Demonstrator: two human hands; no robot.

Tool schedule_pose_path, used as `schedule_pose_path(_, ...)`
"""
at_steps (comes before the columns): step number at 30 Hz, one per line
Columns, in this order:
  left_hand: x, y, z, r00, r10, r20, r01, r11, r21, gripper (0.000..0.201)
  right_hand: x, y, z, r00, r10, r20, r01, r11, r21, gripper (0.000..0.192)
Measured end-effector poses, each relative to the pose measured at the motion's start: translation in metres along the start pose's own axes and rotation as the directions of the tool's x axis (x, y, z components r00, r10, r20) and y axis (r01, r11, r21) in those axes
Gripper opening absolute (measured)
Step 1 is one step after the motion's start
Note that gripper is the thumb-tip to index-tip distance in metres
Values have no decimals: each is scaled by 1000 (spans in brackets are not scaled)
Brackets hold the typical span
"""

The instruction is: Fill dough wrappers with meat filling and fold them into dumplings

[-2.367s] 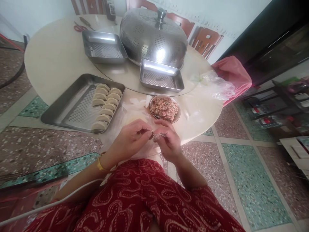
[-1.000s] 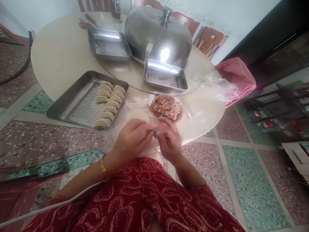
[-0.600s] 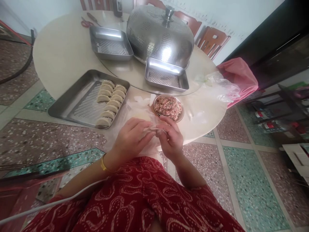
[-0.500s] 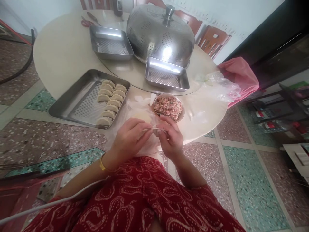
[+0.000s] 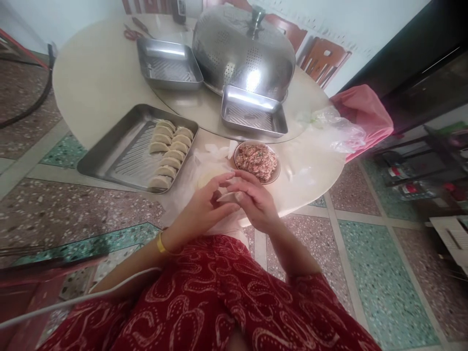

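Observation:
Between my two hands, close to the table's front edge, is a pale dumpling (image 5: pixel 227 197), mostly covered by fingers. My left hand (image 5: pixel 204 204) curls around its left side, thumb below. From the right, my right hand (image 5: pixel 255 201) closes on it with thumb and fingers. Just beyond my right hand stands a bowl of minced meat filling (image 5: pixel 257 162). A stack of round dough wrappers (image 5: pixel 207 178) lies on a clear plastic bag (image 5: pixel 185 187) behind my left hand. To the left, a metal tray (image 5: pixel 120 153) holds several folded dumplings (image 5: pixel 170 156) in two rows.
Two smaller metal trays, one at back left (image 5: pixel 170 66) and one nearer (image 5: pixel 254 114), stand before a large perforated steel dome lid (image 5: pixel 243 53). Red-handled scissors (image 5: pixel 132 34) lie at the far left. A pink bag (image 5: pixel 365 117) hangs at the table's right edge.
Both hands have shifted their hold on the dumpling. The fingers now bend over it, and the right hand has turned more across it. The trays and bowl stay in place.

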State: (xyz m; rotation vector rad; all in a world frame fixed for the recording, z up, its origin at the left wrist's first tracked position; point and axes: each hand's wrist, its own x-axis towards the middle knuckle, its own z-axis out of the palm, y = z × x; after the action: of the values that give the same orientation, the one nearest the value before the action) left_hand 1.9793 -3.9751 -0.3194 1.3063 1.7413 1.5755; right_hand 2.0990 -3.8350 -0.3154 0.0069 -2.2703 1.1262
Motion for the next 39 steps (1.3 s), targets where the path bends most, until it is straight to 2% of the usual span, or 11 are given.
schedule_pose_path(2, 2, 2, 4, 997, -70, 28, 74, 981, -179, 44, 7, -3, -7, 995, 10, 95, -15, 999, 52, 27)
schedule_pose_path(5, 6, 3, 8, 992, -126, -6, 116, 931, -347, 31, 12, -9, -18, 986, 70, 149, -87, 991, 106, 34)
schedule_pose_path(9, 9, 0, 12, 986, -167, -17, 132, 831, -540, 19, 7, -14, -27, 989, 141, 52, -147, 980, 133, 36)
schedule_pose_path(12, 11, -1, 16, 987, -160, -16, 116, 773, -624, 16, -2, -16, -30, 995, 48, -82, -40, 995, 97, 36)
schedule_pose_path(15, 13, 1, 18, 985, -173, -13, 126, 765, -632, 14, -11, -17, -31, 983, -93, -157, 84, 994, -67, 39)
schedule_pose_path(18, 15, 4, 21, 981, -196, -16, 149, 792, -593, 16, -17, -19, -28, 950, -209, -234, 147, 955, -257, 32)
schedule_pose_path(20, 17, 6, 24, 979, -202, -16, 158, 811, -563, 19, -20, -18, -24, 935, -241, -259, 134, 919, -370, 23)
schedule_pose_path(23, 18, 8, 27, 979, -203, -10, 167, 830, -532, 22, -22, -15, -15, 928, -219, -302, 57, 883, -466, 15)
schedule_pose_path(27, 17, 8, 29, 983, -181, 9, 159, 840, -518, 22, -21, -11, -7, 905, -195, -379, -2, 887, -461, 13)
schedule_pose_path(39, 18, 13, 31, 977, -196, 80, 209, 832, -514, 13, -21, -13, -10, 918, -184, -353, 38, 923, -382, 17)
